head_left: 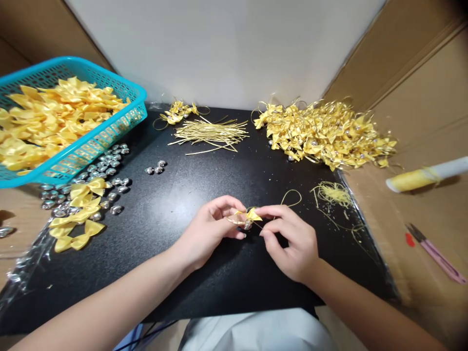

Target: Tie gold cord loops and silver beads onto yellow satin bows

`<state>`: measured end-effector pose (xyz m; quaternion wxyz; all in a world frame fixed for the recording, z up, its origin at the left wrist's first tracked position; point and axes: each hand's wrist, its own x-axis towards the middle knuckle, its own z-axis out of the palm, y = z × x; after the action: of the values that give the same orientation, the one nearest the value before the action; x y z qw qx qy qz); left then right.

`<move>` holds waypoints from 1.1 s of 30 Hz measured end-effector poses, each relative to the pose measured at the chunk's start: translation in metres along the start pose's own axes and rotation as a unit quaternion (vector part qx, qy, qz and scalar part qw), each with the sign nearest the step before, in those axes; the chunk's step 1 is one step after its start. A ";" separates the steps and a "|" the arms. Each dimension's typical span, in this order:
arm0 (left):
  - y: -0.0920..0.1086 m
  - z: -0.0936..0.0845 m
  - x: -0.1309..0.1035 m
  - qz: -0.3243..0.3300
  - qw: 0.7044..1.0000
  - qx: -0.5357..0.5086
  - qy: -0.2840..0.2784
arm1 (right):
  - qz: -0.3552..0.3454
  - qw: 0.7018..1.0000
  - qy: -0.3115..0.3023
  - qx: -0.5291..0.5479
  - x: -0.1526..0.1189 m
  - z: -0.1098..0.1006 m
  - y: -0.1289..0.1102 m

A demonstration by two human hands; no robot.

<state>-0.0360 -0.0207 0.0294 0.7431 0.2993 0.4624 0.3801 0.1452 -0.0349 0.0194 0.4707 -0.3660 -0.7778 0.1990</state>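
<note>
Near the front middle of the black board, a small yellow ribbon bow (253,214) is held between both hands. A loop of gold cord and a silver bell sit against it. My left hand (215,219) is closed on the bow's left side, thumb and fingers around the gold cord and bell. My right hand (292,239) pinches the bow's right edge with its fingertips. A thin yellow thread (292,197) loops up from behind the right fingers; where it joins the bow is hidden.
A turquoise basket (141,97) of yellow bows stands at left, with silver bells (109,170) and loose bows (78,214) before it. Gold cords (212,134) lie at the back; finished bow pieces (321,136) heap at right. Tangled thread (332,194) and pink-handled snips (437,256) lie right.
</note>
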 end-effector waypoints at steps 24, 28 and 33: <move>0.003 0.000 -0.003 -0.041 0.999 0.001 -0.017 | -0.019 0.999 -0.038 -0.012 0.002 -0.001 0.004; 0.003 0.000 -0.003 -0.056 0.998 -0.006 -0.021 | -0.014 0.999 -0.035 -0.013 0.002 -0.002 0.004; 0.003 -0.001 -0.001 -0.065 0.998 -0.008 -0.017 | -0.011 0.999 -0.034 -0.015 0.003 -0.003 0.003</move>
<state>-0.0381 -0.0201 0.0319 0.7762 0.2694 0.4652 0.3295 0.1483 -0.0309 0.0211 0.4408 -0.3574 -0.8001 0.1945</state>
